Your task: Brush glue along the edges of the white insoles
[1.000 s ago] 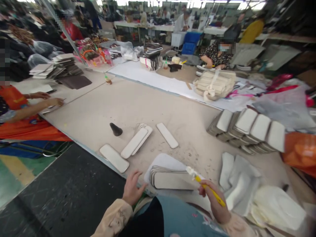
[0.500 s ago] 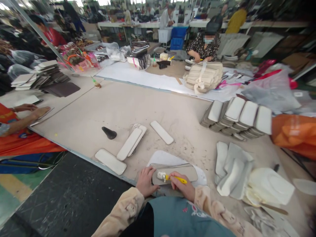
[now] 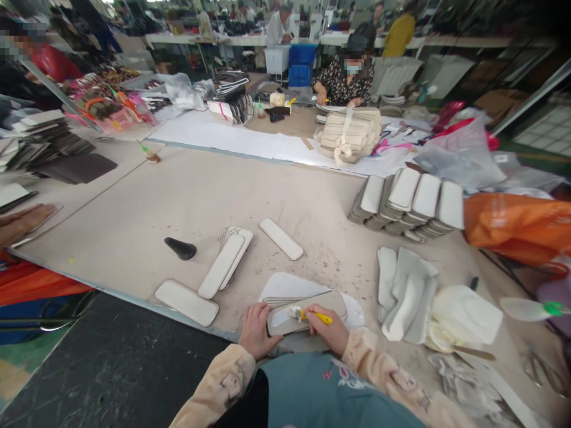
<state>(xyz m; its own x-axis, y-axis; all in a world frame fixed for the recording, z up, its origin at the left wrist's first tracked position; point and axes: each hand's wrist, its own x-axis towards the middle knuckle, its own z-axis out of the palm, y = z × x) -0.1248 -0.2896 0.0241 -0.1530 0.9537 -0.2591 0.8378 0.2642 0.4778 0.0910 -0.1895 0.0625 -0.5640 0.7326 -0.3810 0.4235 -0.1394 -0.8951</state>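
My right hand (image 3: 329,328) is closed around the yellow handle of a brush (image 3: 319,317). White paste coats its bristles, which rest on a long grey rounded panel (image 3: 322,305). A wet white streak runs along the left part of this panel. My left hand (image 3: 257,330) grips the panel's left end, thumb at the near edge and fingers at the far edge. Beneath lie more thin panels (image 3: 280,301) and a white sheet (image 3: 289,281). Pale rounded panels, one a loose strip (image 3: 281,239), another a small pile (image 3: 228,261), lie beyond my left hand.
A black horn-shaped object (image 3: 181,248) lies left of the panels. At right stand stacked pale panels (image 3: 405,199), with crumpled grey-white pieces (image 3: 408,294) and a white paste container (image 3: 466,315) nearer me. A co-worker's hand (image 3: 27,223) shows at far left; another person (image 3: 345,74) works across the table.
My view has turned right, so the table's things appear further left. The grey panel's right end has swung slightly away from me. The white streak beside the brush shows more.
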